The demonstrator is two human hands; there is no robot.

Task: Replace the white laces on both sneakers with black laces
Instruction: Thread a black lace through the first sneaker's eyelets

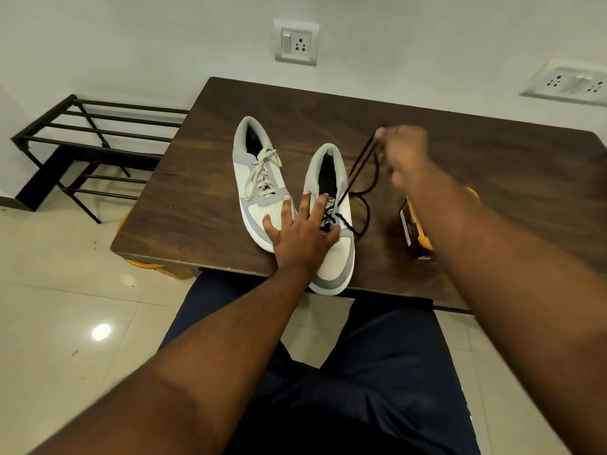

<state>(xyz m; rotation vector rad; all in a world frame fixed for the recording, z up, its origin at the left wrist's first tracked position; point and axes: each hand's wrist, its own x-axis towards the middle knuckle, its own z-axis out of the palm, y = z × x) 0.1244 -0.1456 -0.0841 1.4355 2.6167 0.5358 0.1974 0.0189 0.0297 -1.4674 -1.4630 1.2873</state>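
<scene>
Two grey-and-white sneakers lie on a dark wooden table [460, 149], toes toward me. The left sneaker [256, 178] carries a white lace [262, 174]. The right sneaker [331, 224] has a black lace [356, 178] threaded through its lowest eyelets. My left hand [300, 234] presses flat on the right sneaker's front with fingers spread. My right hand [402, 156] is raised above the table and pinches the black lace, pulling it taut up and away from the shoe. A loose loop of the lace lies on the table beside the shoe.
A small brown-and-orange box [415, 233] stands near the table's front edge, partly behind my right forearm. A black metal rack [95, 139] stands on the floor to the left. Wall sockets [297, 42] are behind the table. My legs are under the table's front edge.
</scene>
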